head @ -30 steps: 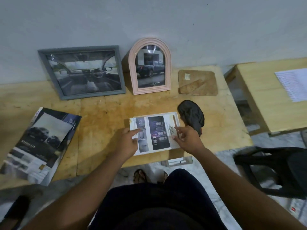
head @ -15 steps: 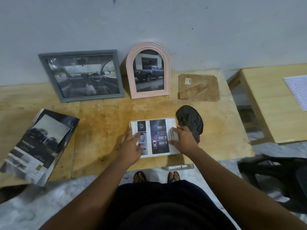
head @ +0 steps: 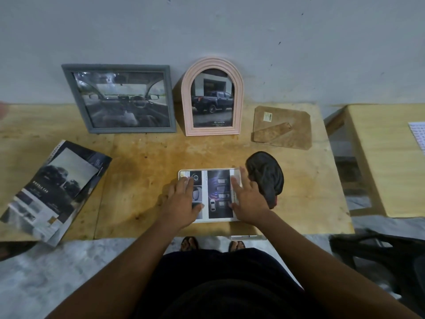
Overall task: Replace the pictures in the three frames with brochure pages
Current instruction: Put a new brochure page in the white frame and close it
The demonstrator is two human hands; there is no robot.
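My left hand (head: pixel 181 201) and right hand (head: pixel 249 199), fingers straight, press the brochure page (head: pixel 218 192); backing board (head: pixel 282 127) sits beyond my right.

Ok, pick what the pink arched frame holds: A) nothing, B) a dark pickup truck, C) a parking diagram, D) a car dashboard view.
B: the pink arched frame shows a dark pickup truck, while the dashboard view sits in the grey frame.

Bare workroom: stained plywood table (head: pixel 142 176), grey wall (head: pixel 230 26), concrete floor (head: pixel 57 272).
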